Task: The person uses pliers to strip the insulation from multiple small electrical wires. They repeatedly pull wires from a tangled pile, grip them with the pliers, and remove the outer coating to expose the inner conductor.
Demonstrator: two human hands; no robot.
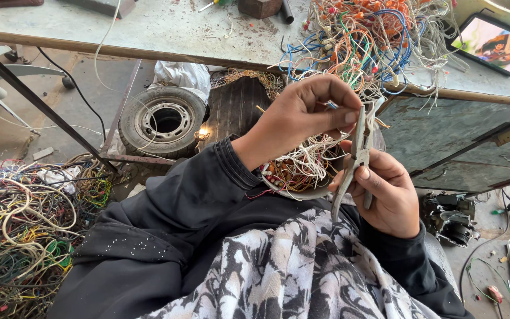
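Note:
My left hand (305,112) is raised in front of me with its fingers pinched on a thin wire (332,105) at the tip of a pair of metal pliers (354,158). My right hand (388,195) grips the pliers' handles, jaws pointing up. Just below the hands a shallow bowl (293,192) rests on my lap, filled with white and red wire pieces. A large tangle of coloured wires (367,41) lies on the bench beyond the hands.
A grey workbench (149,29) runs across the top. A tablet screen (497,44) stands at the top right. A small tyre (163,121) lies under the bench. A heap of scrap wires (25,230) covers the floor at left. Metal parts (453,221) sit on the floor at right.

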